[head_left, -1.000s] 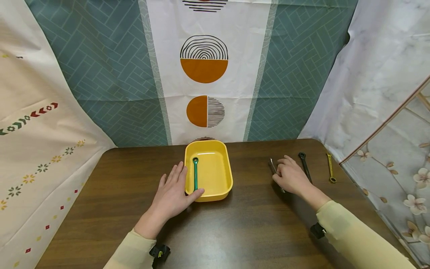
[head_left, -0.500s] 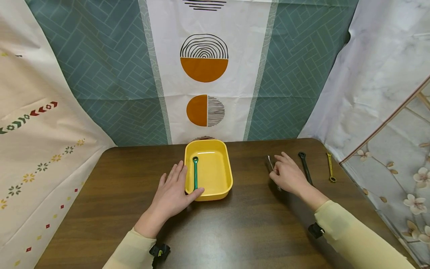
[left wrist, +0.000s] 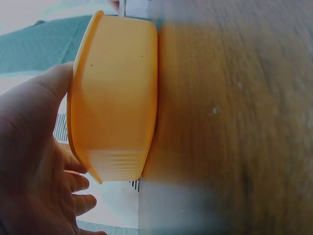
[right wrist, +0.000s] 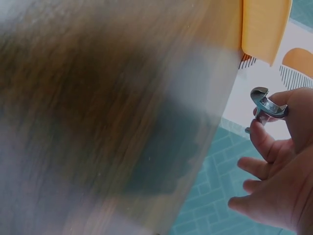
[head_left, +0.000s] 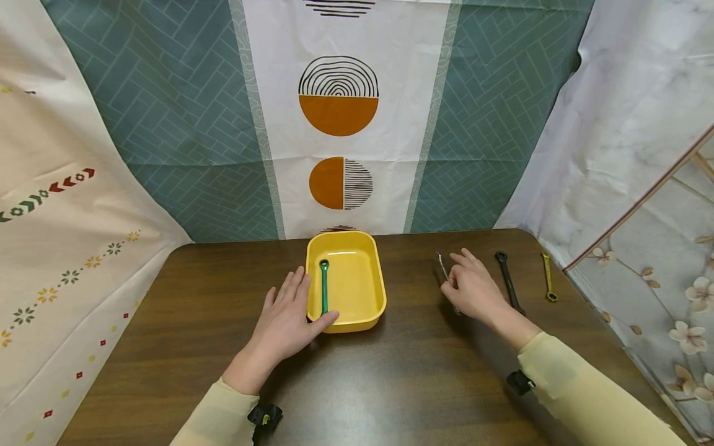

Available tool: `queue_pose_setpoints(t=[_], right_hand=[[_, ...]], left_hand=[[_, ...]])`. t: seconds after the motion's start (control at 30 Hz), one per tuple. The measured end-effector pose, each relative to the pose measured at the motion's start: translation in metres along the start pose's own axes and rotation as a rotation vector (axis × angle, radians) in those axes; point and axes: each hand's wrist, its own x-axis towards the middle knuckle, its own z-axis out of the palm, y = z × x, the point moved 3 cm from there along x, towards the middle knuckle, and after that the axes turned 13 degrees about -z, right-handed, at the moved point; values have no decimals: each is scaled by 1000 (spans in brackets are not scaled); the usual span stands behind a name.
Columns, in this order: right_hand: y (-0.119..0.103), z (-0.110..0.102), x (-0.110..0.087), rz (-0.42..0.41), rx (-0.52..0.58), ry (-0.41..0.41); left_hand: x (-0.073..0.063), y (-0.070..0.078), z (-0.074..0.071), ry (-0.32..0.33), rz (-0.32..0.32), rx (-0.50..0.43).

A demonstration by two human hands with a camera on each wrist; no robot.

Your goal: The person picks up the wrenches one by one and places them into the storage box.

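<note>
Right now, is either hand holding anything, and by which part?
The right hand pinches a silver wrench by its shaft, between its ends. The left hand only touches the yellow tray.

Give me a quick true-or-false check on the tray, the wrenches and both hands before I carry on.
1. The green wrench lies inside the yellow tray. True.
2. The right hand pinches the silver wrench. True.
3. Both hands are holding wrenches. False: the left hand touches the tray and holds no wrench.
4. The black wrench lies on the table, left of the yellow wrench. True.
5. The silver wrench lies flat on the table. False: it is held raised above it.
6. The tray contains two wrenches. False: only the green one.
</note>
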Motion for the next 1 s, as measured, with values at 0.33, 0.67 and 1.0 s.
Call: queue_pose_setpoints(t=[0.33, 0.67, 1.0], right_hand=[[-7, 2, 7, -14, 15, 6], [-19, 1, 14, -20, 30, 9], [-28, 1, 19, -30, 42, 48]], left_hand=[[0, -1, 0, -6, -5, 0], [0, 0, 0, -2, 1, 6], [1, -2, 2, 0, -2, 10]])
